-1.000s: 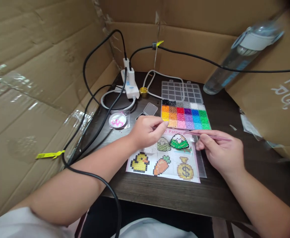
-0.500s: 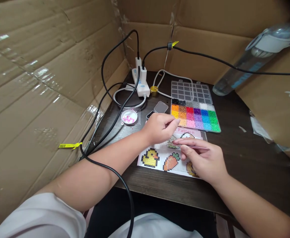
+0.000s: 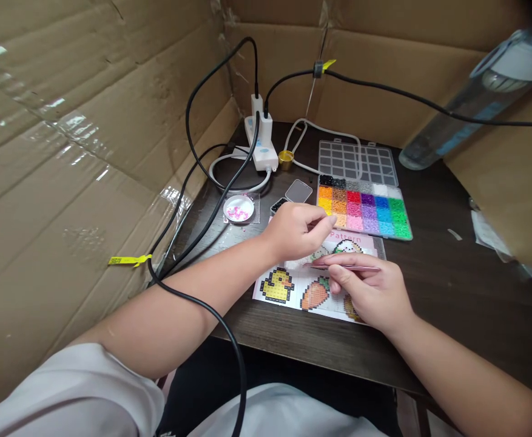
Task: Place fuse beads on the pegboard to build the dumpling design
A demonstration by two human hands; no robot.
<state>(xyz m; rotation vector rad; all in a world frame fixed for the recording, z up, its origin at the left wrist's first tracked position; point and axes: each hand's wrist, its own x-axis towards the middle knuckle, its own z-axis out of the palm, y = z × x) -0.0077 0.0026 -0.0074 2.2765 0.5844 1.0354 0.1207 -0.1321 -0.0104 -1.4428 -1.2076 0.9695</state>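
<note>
Tweezers [image 3: 359,268] in the head view, pinched between thumb and fingers of the right hand [image 3: 372,288], have moved left from the bead figure [image 3: 348,246] over the pattern sheet [image 3: 297,284] to the whitish heap [image 3: 295,263], so nothing is being placed at the figure. The left hand [image 3: 298,230] curls above; its grip I cannot tell.

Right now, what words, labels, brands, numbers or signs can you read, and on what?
"Pattern": heading of the pattern sheet; the left hand covers its start.
Blue lettering on the bottle: too blurred.
Printing on the lower yellow tag: too small.
Blue marks on the white power strip: too small.
Symbols in the duck chart: too small.
White mark on the right cardboard wall: cut off, unreadable.
</note>
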